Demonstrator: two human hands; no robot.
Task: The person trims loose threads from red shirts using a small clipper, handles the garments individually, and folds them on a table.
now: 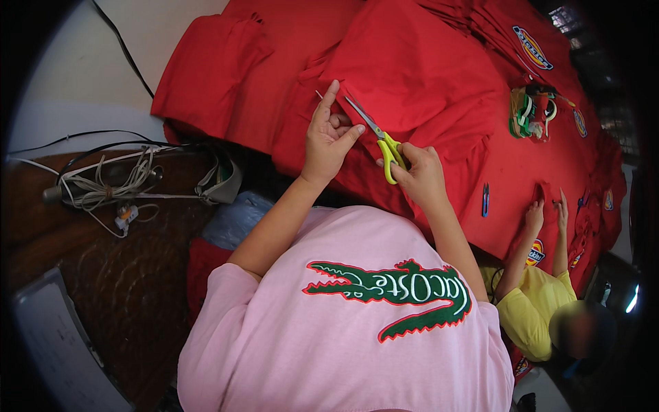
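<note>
My right hand (419, 175) is closed round the yellow-green handles of a pair of scissors (386, 147). Its metal blades point up and left, with the tip close beside my left hand (329, 137). On that left hand the index finger points upward and the thumb sticks out, while the other fingers are curled in. A thin pale sliver shows past the index finger; what it is, or whether the curled fingers grip it, is too small to make out. Under both hands lies red cloth (419, 69), heaped and folded.
At the right a co-worker in a yellow top (532, 312) has both hands raised at the red cloth. Blue thread snips (486, 199) and a cluster of tape rolls (532, 113) lie on the red surface. Bundled white cables (113, 182) sit at the left.
</note>
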